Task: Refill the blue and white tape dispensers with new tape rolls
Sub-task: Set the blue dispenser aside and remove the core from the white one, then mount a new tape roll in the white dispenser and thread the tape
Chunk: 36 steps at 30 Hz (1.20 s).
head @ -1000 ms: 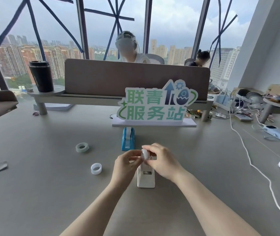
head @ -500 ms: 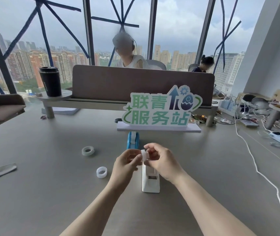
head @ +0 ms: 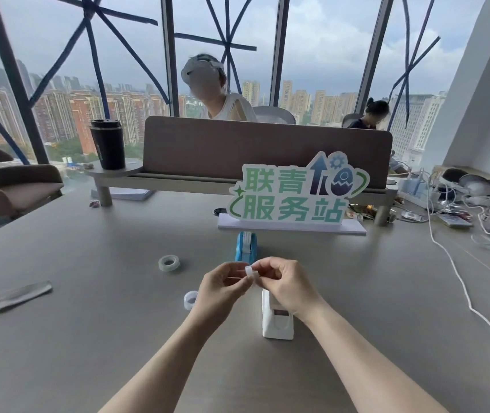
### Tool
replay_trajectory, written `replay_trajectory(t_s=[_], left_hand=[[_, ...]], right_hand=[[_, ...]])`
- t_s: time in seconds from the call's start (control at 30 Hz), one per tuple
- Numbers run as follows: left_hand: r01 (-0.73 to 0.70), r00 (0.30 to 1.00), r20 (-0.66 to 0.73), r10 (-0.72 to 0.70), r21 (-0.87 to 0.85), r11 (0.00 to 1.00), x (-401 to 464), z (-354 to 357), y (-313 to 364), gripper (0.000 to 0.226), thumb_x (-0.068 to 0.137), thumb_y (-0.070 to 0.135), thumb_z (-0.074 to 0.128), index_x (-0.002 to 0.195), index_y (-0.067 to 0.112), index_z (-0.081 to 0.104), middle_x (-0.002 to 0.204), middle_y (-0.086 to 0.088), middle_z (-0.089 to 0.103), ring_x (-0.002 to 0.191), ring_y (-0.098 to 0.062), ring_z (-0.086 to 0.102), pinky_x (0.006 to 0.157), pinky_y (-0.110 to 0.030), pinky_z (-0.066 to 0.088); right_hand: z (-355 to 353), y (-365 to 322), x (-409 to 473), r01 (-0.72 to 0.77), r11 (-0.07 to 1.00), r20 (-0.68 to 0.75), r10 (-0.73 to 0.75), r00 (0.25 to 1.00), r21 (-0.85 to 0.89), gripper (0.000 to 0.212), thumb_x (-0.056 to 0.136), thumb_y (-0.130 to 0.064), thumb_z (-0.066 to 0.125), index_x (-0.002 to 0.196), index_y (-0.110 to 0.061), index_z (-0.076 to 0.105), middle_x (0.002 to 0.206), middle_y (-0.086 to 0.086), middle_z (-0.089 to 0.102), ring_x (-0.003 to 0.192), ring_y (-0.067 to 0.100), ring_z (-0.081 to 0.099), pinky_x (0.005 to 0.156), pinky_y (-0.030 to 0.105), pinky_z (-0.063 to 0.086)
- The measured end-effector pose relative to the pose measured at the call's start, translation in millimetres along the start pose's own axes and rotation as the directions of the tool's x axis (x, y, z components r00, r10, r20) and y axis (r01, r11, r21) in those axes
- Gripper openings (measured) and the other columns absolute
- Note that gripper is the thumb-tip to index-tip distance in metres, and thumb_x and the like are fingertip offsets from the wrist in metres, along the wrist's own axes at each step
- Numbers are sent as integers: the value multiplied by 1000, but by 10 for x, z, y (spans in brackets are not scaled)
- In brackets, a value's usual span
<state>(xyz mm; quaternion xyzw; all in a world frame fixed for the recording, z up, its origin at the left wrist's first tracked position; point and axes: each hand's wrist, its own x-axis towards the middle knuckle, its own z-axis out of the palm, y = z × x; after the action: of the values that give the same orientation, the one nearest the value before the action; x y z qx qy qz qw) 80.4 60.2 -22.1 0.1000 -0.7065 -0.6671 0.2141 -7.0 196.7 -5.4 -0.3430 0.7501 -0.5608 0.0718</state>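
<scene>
1. The white tape dispenser (head: 277, 321) stood upright on the grey tabletop (head: 88, 338), directly under the two hands, its near end toward the camera and its far end hidden behind the right wrist.
2. The blue tape dispenser (head: 246, 245) stood farther back on the tabletop, just in front of the green-lettered sign (head: 294, 192).
3. The right hand (head: 285, 286) and the left hand (head: 219, 289) met above the white dispenser, their fingers closed together on a small white tape core (head: 249, 271) held between the fingertips.
4. A clear tape roll (head: 169, 262) lay flat on the tabletop, well to the left of the blue dispenser.
5. A smaller white ring (head: 190, 300) lay just beside the left wrist, partly covered by it.
</scene>
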Motion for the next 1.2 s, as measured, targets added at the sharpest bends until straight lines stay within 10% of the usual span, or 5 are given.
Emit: replay_trajectory(t_s=[0.2, 0.4, 1.2], left_hand=[[12, 996, -88, -10, 18, 1000, 5, -294, -7, 16, 85, 8, 70, 101, 12, 69, 85, -3, 70, 75, -11, 62, 69, -17, 52], [37, 950, -312, -20, 47, 998, -35, -650, -112, 15, 84, 13, 71, 99, 15, 69, 77, -5, 70, 70, -12, 63, 59, -16, 50], [114, 877, -480, -5, 198, 974, -8, -1153, -361, 18, 85, 20, 66, 103, 20, 68, 87, -2, 75, 82, -14, 70, 75, -23, 50]], right_hand=[[120, -30, 95, 4, 988, -61, -13, 998, -156, 11, 81, -10, 73, 89, -18, 70, 78, -4, 69, 68, 10, 61, 71, 29, 53], [550, -160, 94, 136, 777, 267, 43, 963, -614, 18, 85, -9, 55, 98, -14, 66, 104, 7, 69, 98, 25, 62, 76, 27, 44], [1253, -306, 815, 154, 738, 324, 91, 942, -657, 40, 90, -14, 43, 125, -26, 57, 132, 3, 59, 116, 26, 57, 96, 40, 48]])
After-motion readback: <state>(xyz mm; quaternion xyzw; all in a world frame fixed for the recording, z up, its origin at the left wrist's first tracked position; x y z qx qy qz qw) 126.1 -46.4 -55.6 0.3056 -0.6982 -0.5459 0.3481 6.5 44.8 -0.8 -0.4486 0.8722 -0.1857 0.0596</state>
